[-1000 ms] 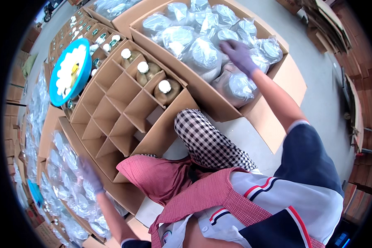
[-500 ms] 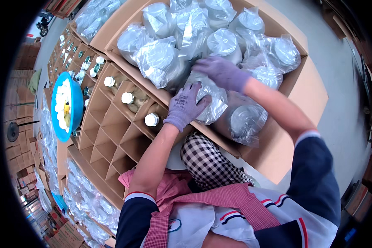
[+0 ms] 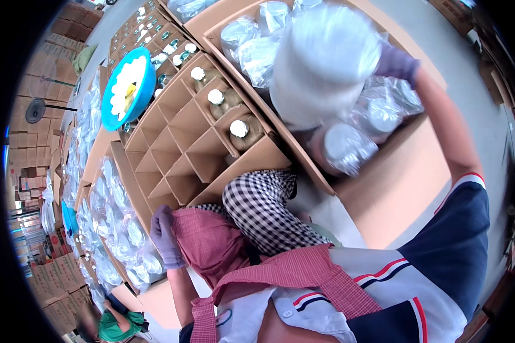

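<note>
In my right hand [image 3: 396, 60], gloved in purple, is a large pale see-through jar [image 3: 320, 68], blurred by motion. It is raised over the open carton, and its body hides part of my fingers. More jars in clear plastic bags [image 3: 349, 143] stand in that carton. My left hand [image 3: 166, 237], in the same kind of glove, is low at the left beside the divided box and my pink apron. Its fingers look curled closed; what they hold, if anything, is hidden. Three white-capped bottles [image 3: 240, 128] stand in the row of the divided box nearest the carton.
Cardboard dividers [image 3: 180, 123] form the cells of the box at my knees. A blue basin [image 3: 149, 86] with white caps sits beyond it. Bagged jars [image 3: 117, 240] fill boxes at the left. A person in green [image 3: 120, 323] is at the lower left.
My right hand has lifted a jar up out of the carton. My left hand has left the bagged jars and come down to the left beside my apron. The view has shifted.
</note>
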`<state>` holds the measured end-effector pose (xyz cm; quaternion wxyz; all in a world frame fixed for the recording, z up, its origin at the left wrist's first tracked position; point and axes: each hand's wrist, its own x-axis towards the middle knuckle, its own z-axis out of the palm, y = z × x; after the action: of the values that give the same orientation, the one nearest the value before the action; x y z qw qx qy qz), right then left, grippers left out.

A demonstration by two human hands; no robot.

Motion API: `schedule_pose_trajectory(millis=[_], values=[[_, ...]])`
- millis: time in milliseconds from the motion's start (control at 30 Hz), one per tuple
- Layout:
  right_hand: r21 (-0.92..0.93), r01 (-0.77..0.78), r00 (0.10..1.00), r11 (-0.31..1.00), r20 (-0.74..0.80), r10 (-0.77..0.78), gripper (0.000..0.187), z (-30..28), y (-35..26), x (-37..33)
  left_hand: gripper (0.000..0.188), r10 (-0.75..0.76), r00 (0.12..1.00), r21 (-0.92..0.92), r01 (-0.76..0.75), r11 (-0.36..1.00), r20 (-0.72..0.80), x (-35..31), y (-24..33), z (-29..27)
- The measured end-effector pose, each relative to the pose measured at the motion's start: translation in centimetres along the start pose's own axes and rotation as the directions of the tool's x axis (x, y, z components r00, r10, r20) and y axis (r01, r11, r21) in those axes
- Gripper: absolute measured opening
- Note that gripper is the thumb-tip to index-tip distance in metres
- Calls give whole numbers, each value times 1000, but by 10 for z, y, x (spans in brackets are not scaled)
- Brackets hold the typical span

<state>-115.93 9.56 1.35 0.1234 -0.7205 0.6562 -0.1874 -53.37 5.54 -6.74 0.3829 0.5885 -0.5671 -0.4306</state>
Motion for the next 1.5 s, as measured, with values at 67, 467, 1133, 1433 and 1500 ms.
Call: schedule_pose_trajectory(millis=[67, 467, 1133, 1433, 1500], values=[[303, -217, 976, 928, 72, 205, 28, -53, -32, -27, 27, 37, 999, -70, -37, 997, 3, -13, 13, -10], [307, 122, 980, 944, 112, -164, 53, 171, -234, -72, 59, 282, 859, -805, 218, 552, 426, 68, 122, 10], [291, 561, 814, 775, -360, -455, 25, 141, -416, 84, 40, 445, 882, -134, -465, 875, -153, -27, 56, -102], [942, 236, 935, 239, -153, -319, 74, 170, -321, 118, 40, 272, 959, -464, -203, 862, 85, 53, 132, -6], [987, -147, 967, -69, 129, -218, 67, 184, -301, 124, 37, 706, 594, -79, -741, 667, 385, 48, 132, -14]])
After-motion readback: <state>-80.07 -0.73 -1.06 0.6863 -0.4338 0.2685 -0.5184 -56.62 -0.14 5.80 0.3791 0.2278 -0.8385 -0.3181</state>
